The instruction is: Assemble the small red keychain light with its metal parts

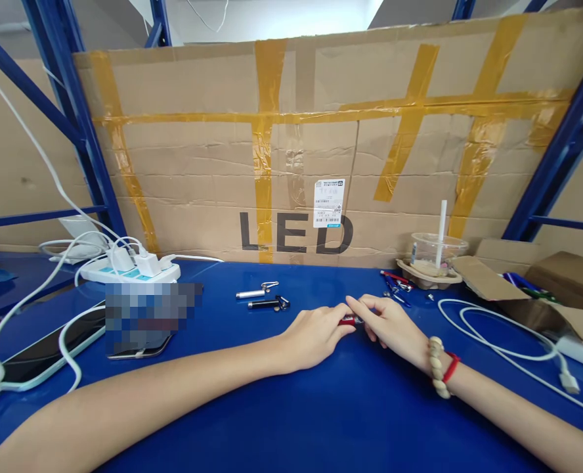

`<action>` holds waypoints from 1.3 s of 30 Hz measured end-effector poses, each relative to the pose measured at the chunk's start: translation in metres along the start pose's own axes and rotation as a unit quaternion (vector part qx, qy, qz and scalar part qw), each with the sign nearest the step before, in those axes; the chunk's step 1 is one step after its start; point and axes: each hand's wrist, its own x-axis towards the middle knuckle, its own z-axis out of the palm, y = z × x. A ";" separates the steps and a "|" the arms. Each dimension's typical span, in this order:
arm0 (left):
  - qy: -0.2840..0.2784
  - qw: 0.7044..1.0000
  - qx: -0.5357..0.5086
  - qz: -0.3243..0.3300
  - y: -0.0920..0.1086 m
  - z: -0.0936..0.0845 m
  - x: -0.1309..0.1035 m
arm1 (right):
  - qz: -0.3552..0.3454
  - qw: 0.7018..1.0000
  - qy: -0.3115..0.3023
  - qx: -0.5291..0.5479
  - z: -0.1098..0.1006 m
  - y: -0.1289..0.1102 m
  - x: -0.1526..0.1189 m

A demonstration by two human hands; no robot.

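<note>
My left hand (316,338) is closed around a small red metal tube (348,320), and only a short piece of it shows between the hands. At the tube's right end, where a silvery bit is visible, the fingers of my right hand (387,325) are pinched together; they hide the rest. To the left of my hands, a silver keychain tube (251,295) and a black keychain tube (264,304) lie side by side, each with a metal clasp at its right end. Beyond my right hand rests a small pile of red and blue tubes (396,286) with clasps.
Phones (50,345) and white cables lie at the left, near a power strip (92,270). A plastic cup with a straw (436,253) stands in a carton holder (419,276) at back right. A white cable (498,348) and open cardboard box (567,282) are at right. Cardboard (197,177) walls the back.
</note>
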 end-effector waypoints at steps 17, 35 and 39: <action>0.034 0.999 -0.011 0.004 0.006 -0.005 -0.004 | -0.034 0.999 0.028 -0.008 -0.005 -0.003 -0.003; 0.050 0.996 -0.033 -0.067 0.003 -0.007 -0.004 | -0.028 0.997 0.003 0.078 -0.004 -0.004 0.002; 0.054 0.993 -0.056 -0.087 0.003 -0.007 -0.003 | -0.031 0.999 0.009 0.039 -0.005 -0.004 0.001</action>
